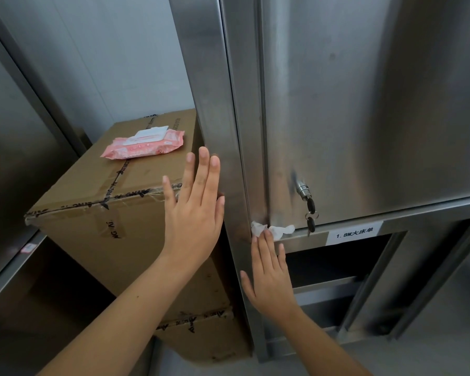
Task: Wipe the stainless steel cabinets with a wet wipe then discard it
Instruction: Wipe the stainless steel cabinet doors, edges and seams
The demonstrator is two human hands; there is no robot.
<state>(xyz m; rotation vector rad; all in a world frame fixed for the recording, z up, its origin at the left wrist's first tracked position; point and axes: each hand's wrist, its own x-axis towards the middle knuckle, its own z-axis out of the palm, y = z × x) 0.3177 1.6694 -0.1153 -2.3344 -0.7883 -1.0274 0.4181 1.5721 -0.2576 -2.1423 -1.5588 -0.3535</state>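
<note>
1. The wiping step is in hand, judging by the layout; the right hand [269, 278] lies flat, fingers spread and extended, pressing the wet wipe [272, 229] against the stainless steel cabinet [364, 104] under its fingertips rather than pinching it.
2. The wipe sits at the lower left corner of the cabinet door [337, 131], where the door meets the frame rail; it is at roughly 8 o'clock from the lock [302, 189] and its hanging keys [311, 215], and at 9 o'clock from the white label [353, 232].
3. The left hand [194, 210] is open and holds nothing; its fingers are straight and slightly spread, the palm resting on or just beside the cabinet's side post, at 10 o'clock from the right hand; whether it presses I cannot tell.
4. The pink wipe pack [144, 145] rests on the top cardboard box [114, 191], at 11 o'clock from the left hand, its flap raised.
5. Much of the door shows no wet sheen, so the task seems early; the next move likely calls for sweeping toward 12 or 3 o'clock, skirting the keys; no bin for discarding is in view.
</note>
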